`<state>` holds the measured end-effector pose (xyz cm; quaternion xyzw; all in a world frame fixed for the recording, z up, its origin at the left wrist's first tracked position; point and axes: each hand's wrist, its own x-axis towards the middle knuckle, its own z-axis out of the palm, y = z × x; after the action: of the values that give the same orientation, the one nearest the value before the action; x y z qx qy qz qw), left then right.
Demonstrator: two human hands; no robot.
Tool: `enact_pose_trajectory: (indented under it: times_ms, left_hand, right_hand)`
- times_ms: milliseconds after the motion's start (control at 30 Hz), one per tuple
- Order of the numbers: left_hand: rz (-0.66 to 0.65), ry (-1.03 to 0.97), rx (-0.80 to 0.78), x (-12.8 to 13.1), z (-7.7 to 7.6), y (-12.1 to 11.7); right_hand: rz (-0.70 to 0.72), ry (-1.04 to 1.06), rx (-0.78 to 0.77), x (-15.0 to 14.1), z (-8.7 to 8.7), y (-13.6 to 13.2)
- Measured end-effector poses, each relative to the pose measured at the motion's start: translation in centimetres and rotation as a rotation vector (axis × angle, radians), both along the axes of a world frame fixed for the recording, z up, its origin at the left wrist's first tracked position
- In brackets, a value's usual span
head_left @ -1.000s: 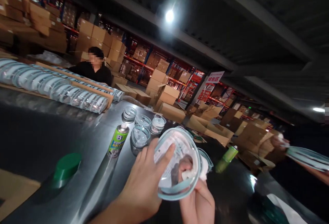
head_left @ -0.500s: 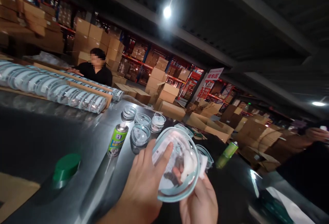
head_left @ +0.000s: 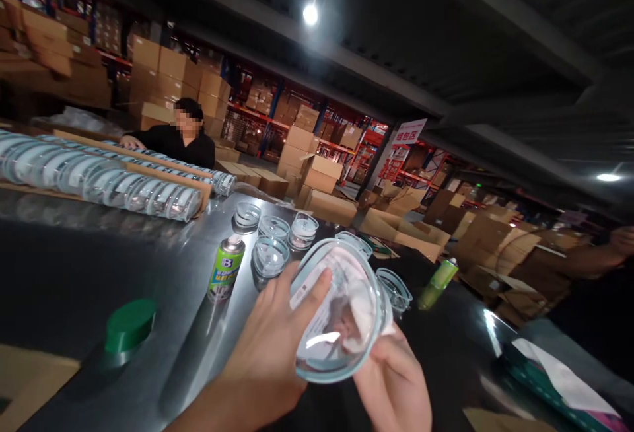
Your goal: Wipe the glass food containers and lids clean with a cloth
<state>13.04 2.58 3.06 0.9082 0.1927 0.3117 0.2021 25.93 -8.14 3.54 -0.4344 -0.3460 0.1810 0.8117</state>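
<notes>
A clear glass lid with a pale blue rim (head_left: 317, 346) is held up in front of me over a steel table. My left hand (head_left: 270, 359) grips its left side, with the index finger laid across the glass. My right hand (head_left: 393, 382) sits under and behind the lid, pressing a white cloth (head_left: 364, 323) against its far face. Part of a printed label shows through the glass.
On the steel table (head_left: 99, 267) stand a green spray can (head_left: 225, 272), a green cap (head_left: 129, 326), several small glass lids (head_left: 270, 255) and a second can (head_left: 440, 277). Rows of lids (head_left: 99, 181) lie in cardboard at the left. A person in black (head_left: 181, 141) works behind them; another person's arm (head_left: 589, 257) shows at right.
My right hand has shifted the white cloth across the back of the lid. The view has tilted slightly. The lid carried by the person at right has left the view.
</notes>
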Motion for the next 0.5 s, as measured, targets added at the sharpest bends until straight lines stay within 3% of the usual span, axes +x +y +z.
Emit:
enact_pose_trajectory:
  times_ms: [133, 233, 400, 500]
  left_hand:
    - [0.022, 0.031, -0.018, -0.2, 0.2, 0.1]
    - [0.0, 0.048, -0.001, -0.4, 0.4, 0.1]
    - [-0.011, 0.02, 0.005, 0.3, -0.1, -0.4]
    - [0.069, -0.022, 0.069, 1.3, -0.9, -1.4]
  right_hand:
    - [0.235, 0.147, -0.075, -0.6, 0.3, 0.6]
    - [0.323, 0.178, -0.128, -0.7, 0.6, 0.2]
    - [0.268, 0.365, -0.052, -0.3, 1.7, -0.1]
    - [0.019, 0.459, 0.071, -1.1, 2.0, 0.9]
